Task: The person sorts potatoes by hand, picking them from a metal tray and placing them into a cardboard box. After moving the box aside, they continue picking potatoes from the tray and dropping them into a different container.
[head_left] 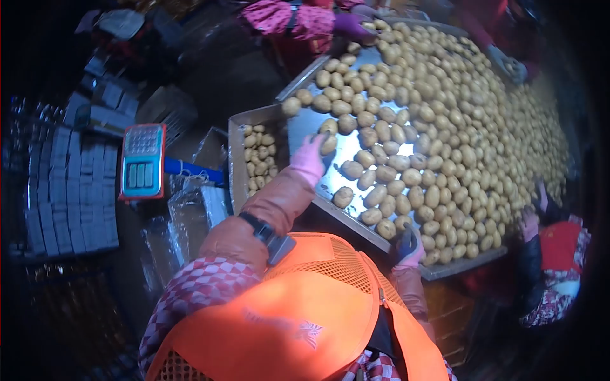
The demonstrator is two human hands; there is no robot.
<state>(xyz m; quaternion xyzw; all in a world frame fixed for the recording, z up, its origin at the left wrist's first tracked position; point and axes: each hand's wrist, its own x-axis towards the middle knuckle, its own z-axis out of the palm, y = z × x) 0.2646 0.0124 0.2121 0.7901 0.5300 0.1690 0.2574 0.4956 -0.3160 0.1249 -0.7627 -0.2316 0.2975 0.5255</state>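
My left hand (pixel 310 160), in a pink glove with a dark palm, reaches over the left end of a metal sorting table (pixel 306 132). Its fingers are closed round a potato (pixel 328 145), and another potato (pixel 328 126) lies right at the fingertips. At the near edge of the table is my right hand (pixel 408 246), gloved the same way, close beside several potatoes (pixel 403 222). Its dark fingers are bent and blurred, and I cannot tell whether they grip one. A thick heap of potatoes (pixel 445 146) covers most of the tabletop.
A box of potatoes (pixel 238 162) stands against the table's left end. Further left are a digital scale (pixel 142 160) and stacked flat cartons (pixel 70 190). Across the table a person's purple-gloved hand (pixel 354 26) touches potatoes; other workers' hands (pixel 508 65) (pixel 529 223) are at the right.
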